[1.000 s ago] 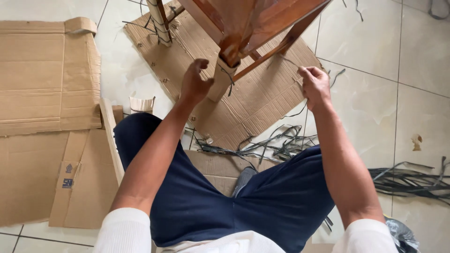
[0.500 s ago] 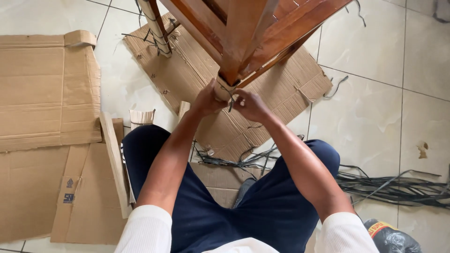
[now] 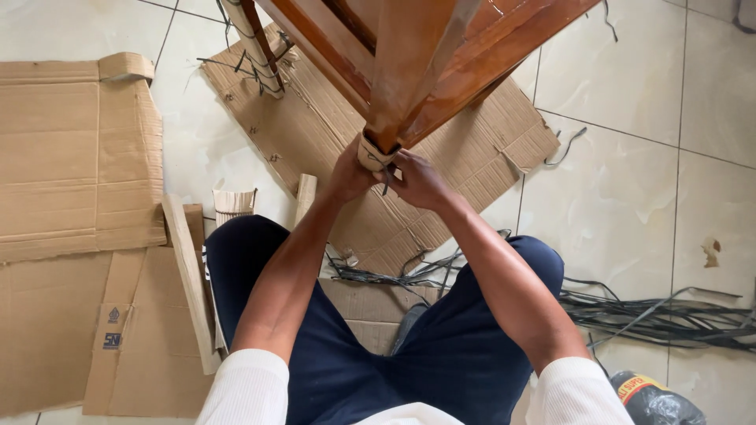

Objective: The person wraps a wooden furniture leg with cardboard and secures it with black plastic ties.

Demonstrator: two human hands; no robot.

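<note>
Under the camera, centre frame: both hands meeting at the tip of a tilted wooden furniture leg [image 3: 409,71].
Leg: reddish-brown, varnished, slanting down from the top edge; joined to other wooden rails [image 3: 504,47] of the same piece above.
Leg tip: wrapped in a pale cardboard sleeve [image 3: 372,152], with a thin dark strap [image 3: 386,169] crossing it.
Left hand [image 3: 350,173]: curled against the left side of the wrapped tip, fingers pressed onto the sleeve.
Right hand [image 3: 417,179]: closed around the right side of the tip, fingertips pinching at the dark strap; exact hold partly hidden by the knuckles.
Second leg [image 3: 256,51]: upper left, also wrapped in pale cardboard and bound with dark straps, resting on cardboard.
Cardboard sheet [image 3: 472,149]: flat on the tiled floor beneath the furniture, creased and pierced with small holes.
Flattened box [image 3: 75,157]: to the left, large, lying open on the tiles, well apart from the hands.
Wooden slat [image 3: 189,283]: beside the left thigh, lying on the cardboard.
Loose straps [image 3: 661,315]: dark bundle on the tiles to the right, running under the right knee.
Lap: dark blue trousers [image 3: 354,354], knees spread, white sleeves at the lower edge.
Tiled floor [image 3: 630,212]: pale, glossy.
</note>
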